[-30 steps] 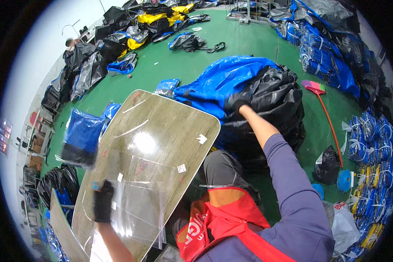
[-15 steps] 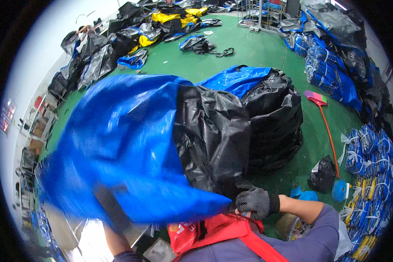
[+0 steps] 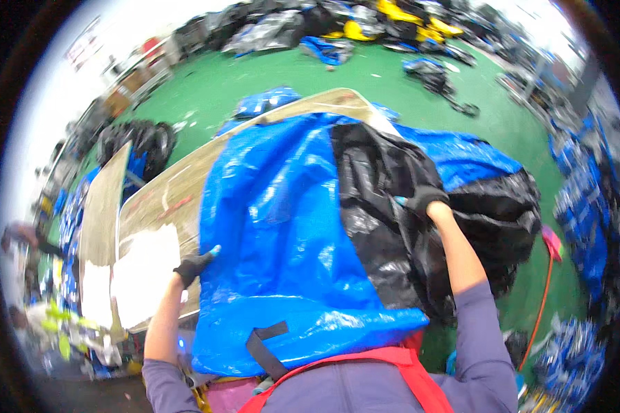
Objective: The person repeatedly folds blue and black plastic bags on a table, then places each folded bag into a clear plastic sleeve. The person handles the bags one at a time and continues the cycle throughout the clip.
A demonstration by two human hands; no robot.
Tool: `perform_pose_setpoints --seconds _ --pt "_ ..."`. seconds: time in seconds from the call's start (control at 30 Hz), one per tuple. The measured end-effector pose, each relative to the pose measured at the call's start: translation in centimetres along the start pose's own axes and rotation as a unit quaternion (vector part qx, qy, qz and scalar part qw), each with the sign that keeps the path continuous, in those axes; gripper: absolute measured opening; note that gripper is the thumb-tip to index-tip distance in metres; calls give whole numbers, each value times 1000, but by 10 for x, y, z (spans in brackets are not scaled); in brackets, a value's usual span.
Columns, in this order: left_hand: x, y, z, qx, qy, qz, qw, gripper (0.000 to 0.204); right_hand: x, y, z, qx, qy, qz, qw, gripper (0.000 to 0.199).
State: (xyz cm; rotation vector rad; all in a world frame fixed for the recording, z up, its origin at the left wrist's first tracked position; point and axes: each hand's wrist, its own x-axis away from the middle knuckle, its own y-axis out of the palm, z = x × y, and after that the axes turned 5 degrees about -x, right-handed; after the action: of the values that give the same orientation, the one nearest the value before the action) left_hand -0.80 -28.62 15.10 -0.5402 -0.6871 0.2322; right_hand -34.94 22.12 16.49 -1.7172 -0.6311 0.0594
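A large blue tarp cover with a black plastic side is draped over a curved clear glass panel in front of me. My left hand, in a black glove, grips the blue cover's left edge against the glass. In the same kind of glove, my right hand clutches the black plastic near the top right. A black strap hangs at the cover's lower edge.
A pile of black and blue bags lies to the right on the green floor. A red-handled tool lies at the far right. More bags line the far wall. Another glass panel stands to the left.
The blue and black cover has been pulled down over the glass panel. My right hand moved up from the lower edge to the black plastic; my left hand now holds the cover's left edge.
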Motion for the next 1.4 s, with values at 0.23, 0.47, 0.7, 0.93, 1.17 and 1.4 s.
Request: perform_pose_setpoints --seconds 0.23,0.47,0.7,0.93,1.17,1.4 --pt "-36 15 -41 283 -21 -4 959 74 4 34 47 -314 -69 212 923 28" --pt "-54 22 -46 297 48 -57 952 50 -18 37 105 -535 -107 281 789 35" --pt "-29 45 1 362 79 -5 929 50 -59 56 88 -616 -106 226 747 61" --pt "5 -24 -7 -284 228 436 823 41 -44 -18 53 -435 -221 84 869 50" --pt "-41 -45 -153 -223 -20 299 927 46 -79 66 140 -405 -61 102 907 63" --pt "-17 35 22 -341 251 515 745 66 -35 -47 -13 -111 -293 205 927 96"
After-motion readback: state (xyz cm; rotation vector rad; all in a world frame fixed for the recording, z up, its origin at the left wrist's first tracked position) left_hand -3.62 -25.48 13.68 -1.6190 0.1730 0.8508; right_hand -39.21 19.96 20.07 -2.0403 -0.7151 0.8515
